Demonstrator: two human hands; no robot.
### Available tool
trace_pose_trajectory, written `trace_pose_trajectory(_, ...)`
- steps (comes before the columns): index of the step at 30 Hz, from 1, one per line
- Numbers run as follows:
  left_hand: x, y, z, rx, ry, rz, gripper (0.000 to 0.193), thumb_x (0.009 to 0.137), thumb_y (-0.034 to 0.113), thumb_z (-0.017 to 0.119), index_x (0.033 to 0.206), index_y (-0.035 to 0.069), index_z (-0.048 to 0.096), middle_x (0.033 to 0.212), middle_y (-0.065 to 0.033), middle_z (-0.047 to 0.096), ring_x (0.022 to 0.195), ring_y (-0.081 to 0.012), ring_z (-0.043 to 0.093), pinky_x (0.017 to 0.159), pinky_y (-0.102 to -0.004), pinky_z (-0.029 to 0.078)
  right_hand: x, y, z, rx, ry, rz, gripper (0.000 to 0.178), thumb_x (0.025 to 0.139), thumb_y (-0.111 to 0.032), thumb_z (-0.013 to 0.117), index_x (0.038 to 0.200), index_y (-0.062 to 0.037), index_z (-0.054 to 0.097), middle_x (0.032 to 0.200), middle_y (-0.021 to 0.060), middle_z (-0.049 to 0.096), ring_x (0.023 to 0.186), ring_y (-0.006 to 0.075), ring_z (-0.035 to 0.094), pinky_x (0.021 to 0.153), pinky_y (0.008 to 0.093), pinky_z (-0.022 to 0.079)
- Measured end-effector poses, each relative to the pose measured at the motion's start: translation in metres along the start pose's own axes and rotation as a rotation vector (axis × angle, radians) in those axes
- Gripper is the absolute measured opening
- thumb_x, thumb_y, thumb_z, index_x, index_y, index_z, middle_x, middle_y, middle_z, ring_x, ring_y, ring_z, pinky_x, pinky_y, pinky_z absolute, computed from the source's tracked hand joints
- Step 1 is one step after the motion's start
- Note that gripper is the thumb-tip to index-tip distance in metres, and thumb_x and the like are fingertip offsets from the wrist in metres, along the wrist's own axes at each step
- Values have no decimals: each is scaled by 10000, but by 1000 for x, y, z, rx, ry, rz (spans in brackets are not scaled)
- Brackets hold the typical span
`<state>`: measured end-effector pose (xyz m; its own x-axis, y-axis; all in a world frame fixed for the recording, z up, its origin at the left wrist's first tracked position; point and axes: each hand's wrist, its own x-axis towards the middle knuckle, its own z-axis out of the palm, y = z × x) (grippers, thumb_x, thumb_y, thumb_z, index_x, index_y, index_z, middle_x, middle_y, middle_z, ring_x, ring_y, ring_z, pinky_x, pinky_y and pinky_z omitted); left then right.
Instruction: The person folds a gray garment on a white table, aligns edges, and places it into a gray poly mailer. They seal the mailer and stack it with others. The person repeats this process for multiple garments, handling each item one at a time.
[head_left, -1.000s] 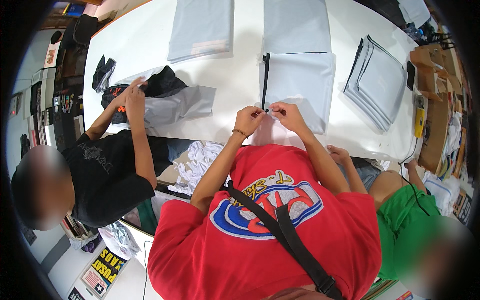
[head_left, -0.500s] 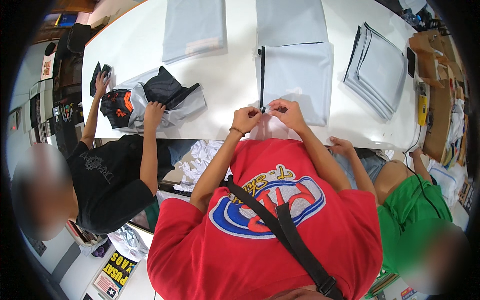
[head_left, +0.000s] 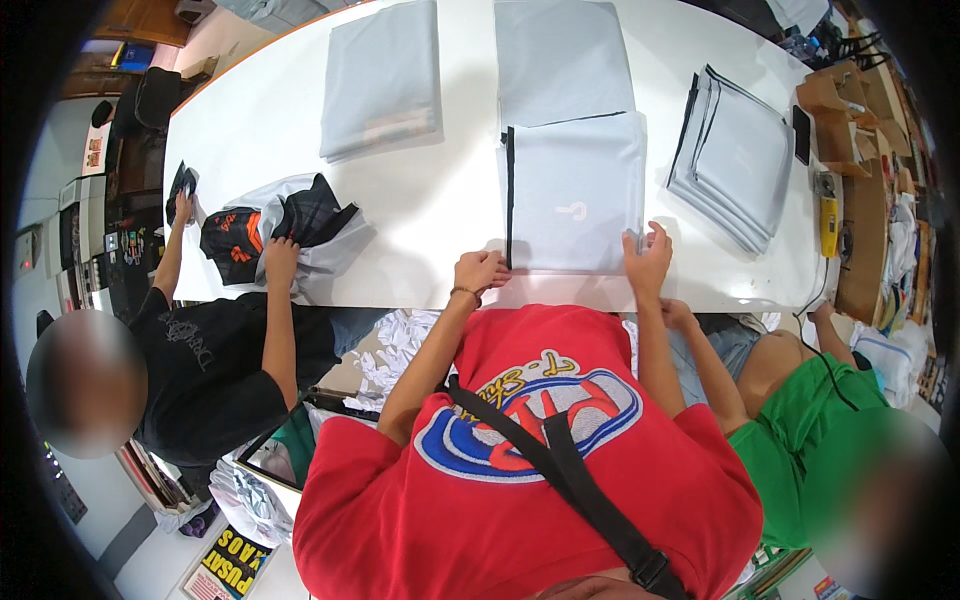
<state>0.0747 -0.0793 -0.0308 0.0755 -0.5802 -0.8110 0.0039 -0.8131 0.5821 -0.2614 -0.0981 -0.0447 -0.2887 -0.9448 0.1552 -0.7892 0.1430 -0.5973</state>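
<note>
Grey folded piece (head_left: pixel 575 180), black-edged, on white bench (head_left: pixel 450 205)

Piece lay flat near the bench's front edge, directly before a second grey piece (head_left: pixel 565 60). Left hand (head_left: pixel 481 270): at its lower left corner, fingers bent; whether grasping, could not be told. Right hand (head_left: pixel 648 266): at its lower right edge, fingers spread, released. To the right: grey stack (head_left: pixel 735 165), dark-edged, set askew.

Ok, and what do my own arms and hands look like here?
Your short red sleeves leave both forearms bare. Your left hand has a thin, dark bracelet at the wrist; your right hand shows none. Neither wears a glove.
</note>
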Motion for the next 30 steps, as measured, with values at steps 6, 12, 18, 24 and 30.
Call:
trace_pose_trajectory(6, 13, 5, 7, -36, -209, -31, 336, 912, 248, 739, 992, -71, 671, 872, -148, 732, 723, -193, 735, 587, -261, 579, 1, -35, -27, 177, -78, -99, 404, 788, -148, 797, 1153, -44, 659, 979, 119, 639, 938, 288, 601, 834, 417, 488)
trace_pose_trajectory(12, -9, 40, 18, -180, -276, -119, 265, 926, 226, 734, 1031, -12, 681, 884, -106, 712, 826, -179, 720, 699, -273, 556, -26, -114, 0, 509, -428, -285, 293, 773, -82, 806, 1048, -42, 715, 985, 111, 693, 886, 240, 641, 772, 349, 513)
trace_pose_trajectory(18, 11, 24, 14, -391, -342, -40, 226, 938, 218, 741, 946, -1, 686, 813, -64, 693, 752, -130, 675, 672, -255, 525, -39, -111, 48, 667, -375, -191, 236, 782, -32, 789, 1008, -49, 724, 941, 94, 711, 854, 253, 637, 731, 352, 549)
trace_pose_trajectory(24, 8, 14, 15, -498, -372, -20, 124, 955, 143, 704, 974, 24, 675, 892, -47, 678, 841, -188, 669, 764, -311, 519, -39, -109, 51, 712, -332, -206, 166, 767, 31, 768, 913, -40, 737, 890, 80, 713, 827, 230, 647, 669, 321, 543)
trace_pose_trajectory(30, -2, 12, 25, -449, -255, 114, 156, 919, 121, 751, 992, -16, 731, 861, -66, 718, 812, -144, 677, 732, -274, 529, -37, -121, 37, 569, -286, -227, 152, 742, 5, 783, 880, -26, 727, 857, 102, 707, 768, 217, 651, 608, 305, 511)
